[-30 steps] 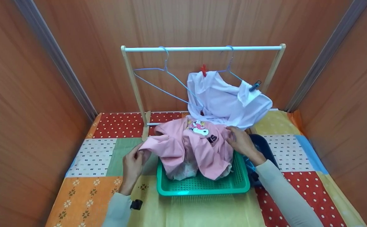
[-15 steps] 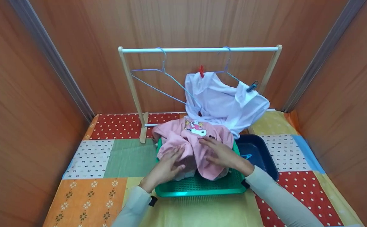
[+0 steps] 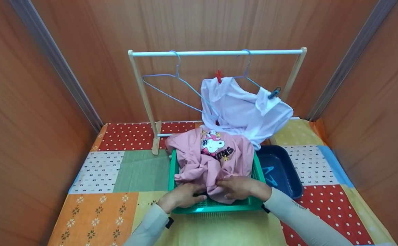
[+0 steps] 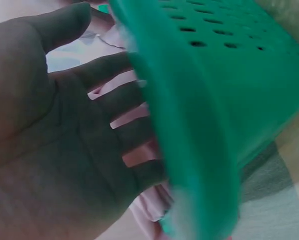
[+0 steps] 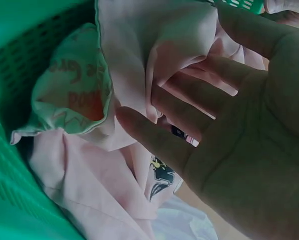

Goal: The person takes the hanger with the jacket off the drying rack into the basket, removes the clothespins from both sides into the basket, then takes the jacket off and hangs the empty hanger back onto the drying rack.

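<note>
Pink cloth, one garment, lies bunched in the single green basket, lower centre of the head view. Your left hand has straight, slightly parted fingers; your right hand spreads its fingers against the cloth. The basket's rim hides your left fingertips in the left wrist view, so their contact is unclear. Upper centre: two hangers, one white shirt, two clips.
</note>
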Demonstrator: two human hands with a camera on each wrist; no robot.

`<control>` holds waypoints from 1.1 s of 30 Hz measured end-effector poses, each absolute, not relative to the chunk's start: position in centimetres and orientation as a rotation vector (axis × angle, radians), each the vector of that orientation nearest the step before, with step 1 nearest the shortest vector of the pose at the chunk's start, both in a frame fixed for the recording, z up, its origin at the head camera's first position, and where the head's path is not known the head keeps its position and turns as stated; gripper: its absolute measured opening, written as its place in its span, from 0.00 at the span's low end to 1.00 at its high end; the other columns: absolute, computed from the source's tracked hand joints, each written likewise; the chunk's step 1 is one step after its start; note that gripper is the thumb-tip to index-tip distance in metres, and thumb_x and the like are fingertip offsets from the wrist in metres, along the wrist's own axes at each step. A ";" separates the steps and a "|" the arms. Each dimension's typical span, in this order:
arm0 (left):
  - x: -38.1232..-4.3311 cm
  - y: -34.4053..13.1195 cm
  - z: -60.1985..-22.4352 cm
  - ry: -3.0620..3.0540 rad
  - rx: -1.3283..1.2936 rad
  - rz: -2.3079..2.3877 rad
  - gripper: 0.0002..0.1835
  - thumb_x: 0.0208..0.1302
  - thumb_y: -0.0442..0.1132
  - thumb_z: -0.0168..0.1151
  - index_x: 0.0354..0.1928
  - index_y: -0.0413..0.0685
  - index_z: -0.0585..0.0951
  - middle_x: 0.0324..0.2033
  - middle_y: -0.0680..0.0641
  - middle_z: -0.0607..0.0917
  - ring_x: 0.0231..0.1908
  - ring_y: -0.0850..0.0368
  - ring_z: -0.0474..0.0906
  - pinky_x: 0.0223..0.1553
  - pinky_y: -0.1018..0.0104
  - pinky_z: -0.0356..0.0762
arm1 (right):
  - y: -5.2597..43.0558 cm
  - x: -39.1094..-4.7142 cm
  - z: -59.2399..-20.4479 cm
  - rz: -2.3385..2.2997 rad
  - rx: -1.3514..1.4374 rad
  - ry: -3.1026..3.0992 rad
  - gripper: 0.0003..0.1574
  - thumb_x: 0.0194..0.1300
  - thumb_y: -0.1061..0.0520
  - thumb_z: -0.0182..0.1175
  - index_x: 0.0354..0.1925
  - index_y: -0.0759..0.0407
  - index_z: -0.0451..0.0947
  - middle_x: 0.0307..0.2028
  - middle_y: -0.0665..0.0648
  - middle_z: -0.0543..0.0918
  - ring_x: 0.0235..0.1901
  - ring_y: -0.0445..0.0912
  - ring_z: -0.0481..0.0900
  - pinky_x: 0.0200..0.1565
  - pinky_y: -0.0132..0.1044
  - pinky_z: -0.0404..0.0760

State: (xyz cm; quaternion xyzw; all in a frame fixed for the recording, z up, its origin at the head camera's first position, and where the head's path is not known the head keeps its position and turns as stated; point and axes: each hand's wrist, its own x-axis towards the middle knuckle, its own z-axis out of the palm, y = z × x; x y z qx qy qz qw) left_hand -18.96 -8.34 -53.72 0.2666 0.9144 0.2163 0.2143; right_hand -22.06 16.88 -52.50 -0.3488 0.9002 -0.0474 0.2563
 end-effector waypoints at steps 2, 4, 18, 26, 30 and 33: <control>-19.0 -8.5 -53.1 2.536 0.746 0.633 0.29 0.65 0.61 0.48 0.65 0.59 0.68 0.61 0.52 0.75 0.62 0.53 0.71 0.62 0.50 0.68 | 17.1 -22.2 -51.9 -0.173 -0.951 2.455 0.34 0.66 0.44 0.53 0.68 0.35 0.56 0.66 0.47 0.68 0.64 0.47 0.69 0.62 0.47 0.70; -19.1 -8.9 -52.2 2.546 0.755 0.705 0.26 0.65 0.60 0.50 0.61 0.57 0.72 0.56 0.52 0.79 0.56 0.54 0.75 0.58 0.53 0.72 | 17.6 -22.6 -51.1 -0.266 -0.978 2.465 0.32 0.67 0.46 0.53 0.67 0.38 0.60 0.59 0.49 0.75 0.56 0.46 0.75 0.57 0.44 0.75; -24.3 -12.6 -49.9 3.024 0.571 1.085 0.22 0.61 0.45 0.62 0.57 0.53 0.75 0.55 0.48 0.79 0.54 0.52 0.77 0.53 0.53 0.77 | 20.5 -27.1 -48.0 -0.750 -0.786 3.021 0.19 0.62 0.51 0.59 0.51 0.53 0.77 0.47 0.54 0.83 0.45 0.51 0.81 0.46 0.48 0.79; -28.2 -13.0 -51.8 3.012 0.465 1.136 0.30 0.59 0.41 0.63 0.65 0.51 0.68 0.63 0.44 0.72 0.65 0.48 0.65 0.65 0.50 0.64 | 22.0 -31.0 -49.9 -0.868 -0.627 3.132 0.25 0.59 0.57 0.60 0.55 0.58 0.73 0.54 0.61 0.78 0.52 0.56 0.77 0.52 0.51 0.75; -29.9 -13.2 -52.5 3.023 0.458 1.112 0.32 0.59 0.41 0.63 0.66 0.48 0.67 0.65 0.42 0.69 0.67 0.46 0.62 0.67 0.49 0.60 | 22.6 -32.6 -50.9 -0.898 -0.522 3.110 0.27 0.60 0.55 0.60 0.58 0.60 0.71 0.55 0.64 0.77 0.52 0.59 0.76 0.52 0.53 0.75; -30.8 -13.4 -53.0 3.015 0.395 1.094 0.33 0.59 0.42 0.63 0.67 0.49 0.65 0.67 0.41 0.66 0.69 0.44 0.58 0.68 0.47 0.58 | 23.0 -33.2 -51.6 -0.878 -0.458 3.085 0.29 0.62 0.53 0.59 0.60 0.60 0.70 0.55 0.66 0.77 0.52 0.61 0.76 0.53 0.54 0.74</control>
